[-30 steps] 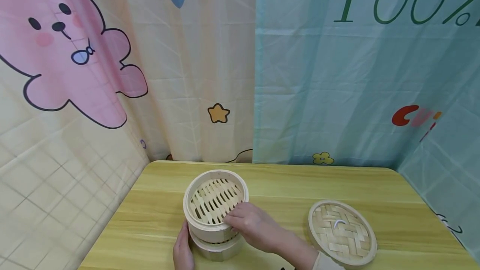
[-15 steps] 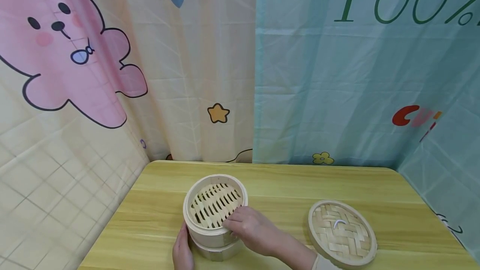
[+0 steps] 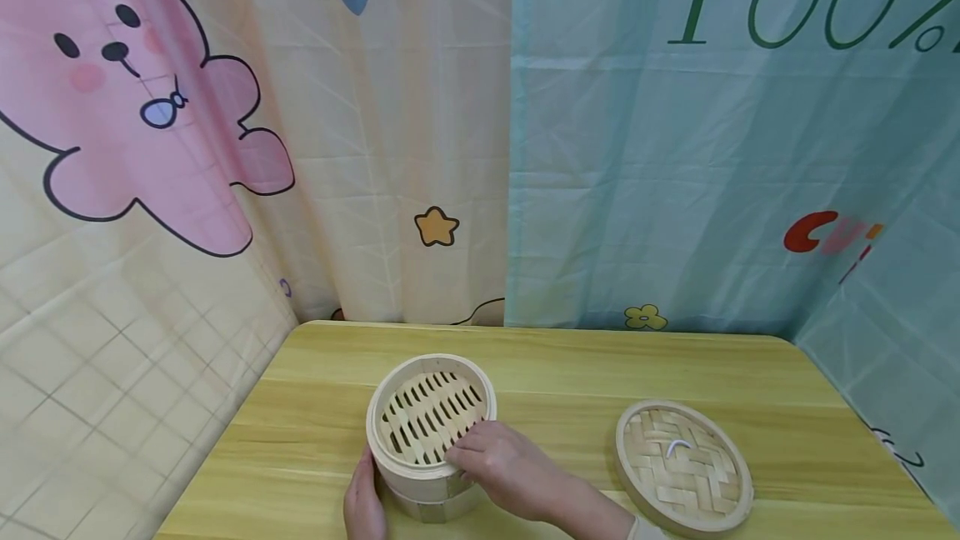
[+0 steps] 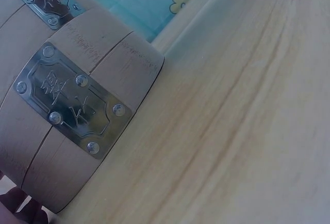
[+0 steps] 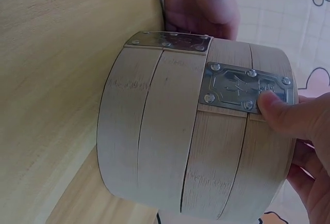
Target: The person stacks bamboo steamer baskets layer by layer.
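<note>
Two round bamboo steamer baskets stand stacked. The upper basket [image 3: 411,483] has a slatted floor and sits close on the lower basket [image 3: 431,511]. My right hand [image 3: 498,469] pinches the upper basket's near-right rim, its fingers over the inside. In the right wrist view my right thumb [image 5: 286,113] presses the upper metal plate [image 5: 245,87]. My left hand [image 3: 363,500] rests against the left side of the stack, low down, its fingers partly hidden behind the wall. In the left wrist view the lower metal plate [image 4: 75,100] shows beneath the upper one.
A woven bamboo lid [image 3: 682,467] with a small pale loop handle lies on the wooden table [image 3: 555,373], right of the stack beyond my right forearm. Printed curtains [image 3: 637,148] hang behind the table's back edge and along its sides.
The upper basket has come down in my right hand, closing the gap over the lower basket, and now stands level with it. My left hand has barely moved.
</note>
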The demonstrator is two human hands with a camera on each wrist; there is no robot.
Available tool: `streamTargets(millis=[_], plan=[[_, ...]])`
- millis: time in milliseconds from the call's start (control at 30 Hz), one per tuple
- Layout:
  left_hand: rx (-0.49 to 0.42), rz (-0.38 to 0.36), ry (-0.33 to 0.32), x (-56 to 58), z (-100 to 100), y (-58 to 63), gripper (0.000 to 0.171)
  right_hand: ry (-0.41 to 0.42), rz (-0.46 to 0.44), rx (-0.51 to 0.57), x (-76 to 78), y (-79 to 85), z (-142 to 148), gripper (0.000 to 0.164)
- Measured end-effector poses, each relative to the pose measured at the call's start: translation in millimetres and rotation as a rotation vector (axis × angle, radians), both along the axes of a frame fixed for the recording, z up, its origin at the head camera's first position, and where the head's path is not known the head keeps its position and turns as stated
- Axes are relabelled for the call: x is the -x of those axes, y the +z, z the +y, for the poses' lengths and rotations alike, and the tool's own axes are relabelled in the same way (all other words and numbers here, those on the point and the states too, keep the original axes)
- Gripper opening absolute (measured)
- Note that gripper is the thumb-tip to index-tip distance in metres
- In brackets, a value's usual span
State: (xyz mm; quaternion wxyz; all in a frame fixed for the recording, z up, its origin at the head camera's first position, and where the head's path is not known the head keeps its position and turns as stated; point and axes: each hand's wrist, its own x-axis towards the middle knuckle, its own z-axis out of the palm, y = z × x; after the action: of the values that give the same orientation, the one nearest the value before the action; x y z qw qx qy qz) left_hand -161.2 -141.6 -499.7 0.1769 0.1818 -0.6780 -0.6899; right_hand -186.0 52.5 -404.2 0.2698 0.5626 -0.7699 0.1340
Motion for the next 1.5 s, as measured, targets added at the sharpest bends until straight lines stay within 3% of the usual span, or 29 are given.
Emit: streamTargets(millis=[167,600,933,1300,1500], plan=[[0.011,0.003,0.009,-0.1,0.2,0.0,0.05,-0.008,0.027,-0.005,1.8,-1.8,1.4,0.027],[-0.01,-0.005,0.02,1.8,1.4,1.2,0.052,-0.044,-0.048,0.011,4.3,-6.4,3.2,0.023],[0.01,-0.008,0.043,1.1,1.4,1.5,0.048,-0.037,-0.029,0.034,3.7,-7.8,1.5,0.024],[-0.004,-0.025,0.025,-1.6,1.1,4.3,0.049,-0.048,0.003,0.031,2.4,-9.8,0.7,0.023],[-0.016,-0.026,0.0,-0.6,1.1,3.4,0.05,-0.078,-0.022,0.03,-0.7,-11.1,-2.5,0.022]])
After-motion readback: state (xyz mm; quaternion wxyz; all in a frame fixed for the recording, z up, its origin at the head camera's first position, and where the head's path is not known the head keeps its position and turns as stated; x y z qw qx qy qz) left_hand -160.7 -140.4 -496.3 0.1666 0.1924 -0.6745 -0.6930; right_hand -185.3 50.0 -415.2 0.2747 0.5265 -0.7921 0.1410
